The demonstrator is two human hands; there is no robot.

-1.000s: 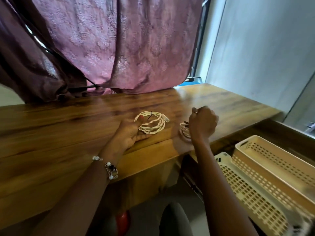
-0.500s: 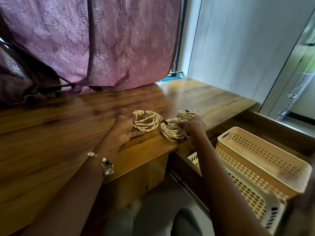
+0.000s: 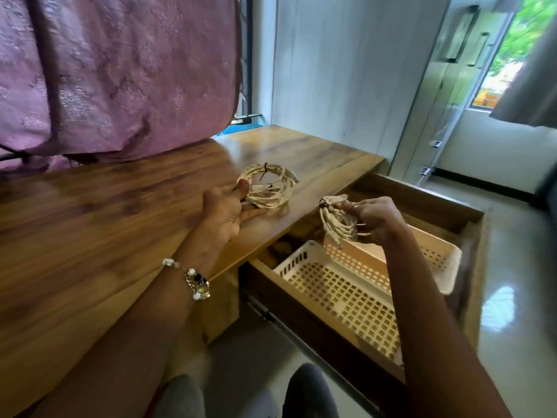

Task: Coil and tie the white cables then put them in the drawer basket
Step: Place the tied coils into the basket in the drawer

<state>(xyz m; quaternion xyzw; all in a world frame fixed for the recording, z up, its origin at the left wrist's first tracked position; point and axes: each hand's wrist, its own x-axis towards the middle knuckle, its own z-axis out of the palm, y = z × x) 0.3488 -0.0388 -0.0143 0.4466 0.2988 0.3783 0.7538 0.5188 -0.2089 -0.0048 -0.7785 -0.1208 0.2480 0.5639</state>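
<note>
Two coiled white cables [image 3: 269,188], bound with black ties, lie stacked on the wooden desk [image 3: 120,212] near its right edge. My left hand [image 3: 227,211] rests on the desk beside them, fingers straight, thumb and fingertips touching the lower coil. My right hand [image 3: 375,220] grips a third tied coil [image 3: 336,226] in the air, just off the desk edge. It hangs above the open drawer [image 3: 422,197], over the near end of the beige basket [image 3: 443,257]. A white basket [image 3: 340,294] lies in the drawer in front of the beige one.
A purple curtain [image 3: 120,70] hangs over the back of the desk. A white wall and a tall cabinet stand to the right, with shiny floor tiles past the drawer. My knees show below the desk edge.
My right hand has lifted one coil off the desk and carried it right, out over the drawer baskets. My left hand stays beside the coils on the desk. The view has swung right.
</note>
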